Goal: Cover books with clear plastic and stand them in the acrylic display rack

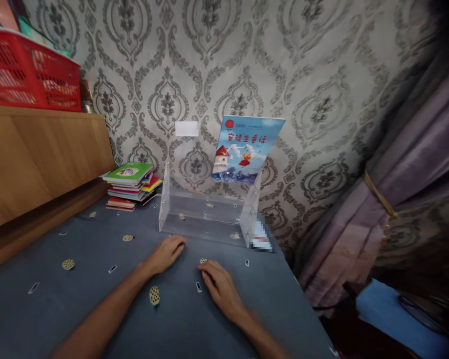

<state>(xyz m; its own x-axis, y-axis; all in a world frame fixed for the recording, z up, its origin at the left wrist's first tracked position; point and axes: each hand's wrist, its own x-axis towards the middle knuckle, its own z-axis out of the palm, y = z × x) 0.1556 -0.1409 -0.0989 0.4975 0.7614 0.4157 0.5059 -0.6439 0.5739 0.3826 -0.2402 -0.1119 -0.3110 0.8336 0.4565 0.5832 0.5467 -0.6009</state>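
Head view: right hand [221, 289] and left hand [169, 253] palm-down at the worktop [90, 289], both grips loose, holding nothing.
Right hand nearest, fingers slightly bent; left just short of the clear rack [165, 199]. Rack near worktop's far edge, toward far right corner. Stack of books [129, 182] by far left corner. Blue picture book [243, 154] tilted at rack's right end, patterned wall [303, 60] behind.

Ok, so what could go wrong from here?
The rack is clear, so its edges may be easy to misjudge; the left hand is close to its front and might bump it. It also stands near the right edge of the table, so a hard shove could tip it off. The stack is uneven and might slide if nudged.
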